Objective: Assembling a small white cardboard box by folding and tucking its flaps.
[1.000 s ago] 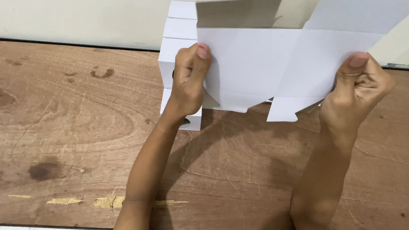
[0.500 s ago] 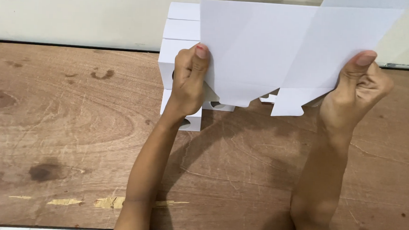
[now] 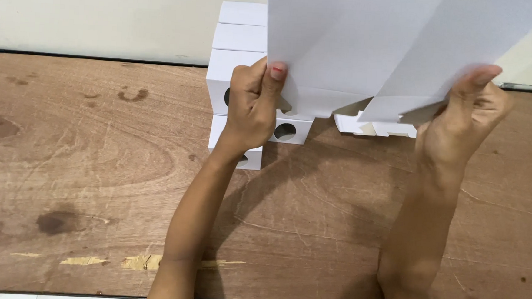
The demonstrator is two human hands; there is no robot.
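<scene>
white card, a flat box blank (image 3: 368, 45), was held upright over the table (image 3: 82, 176) by both hands, its top running out of view. the left hand (image 3: 253, 109) pinched the blank's lower left edge, thumb pressed on the near face and the other fingers curled behind it; the right hand (image 3: 465, 114) pinched the lower right panel the same way, thumb up along the card. between the two grips the blank's creases ran up and down, and small flaps hung just below the thumbs. behind the left hand stood a stack of folded white boxes (image 3: 241, 39) with round holes in their sides, touching one another, and beyond the right grip, under the blank, lay a few more flat blanks (image 3: 373, 126) on the wood. the risks, as i judged them: both pinches sat low on a tall thin sheet, so the free upper part could flop or buckle off its creases; pressing the thumbs too hard could dent the panels; and since the left hand was close to the stack, a swing of that wrist could knock the boxes over.
</scene>
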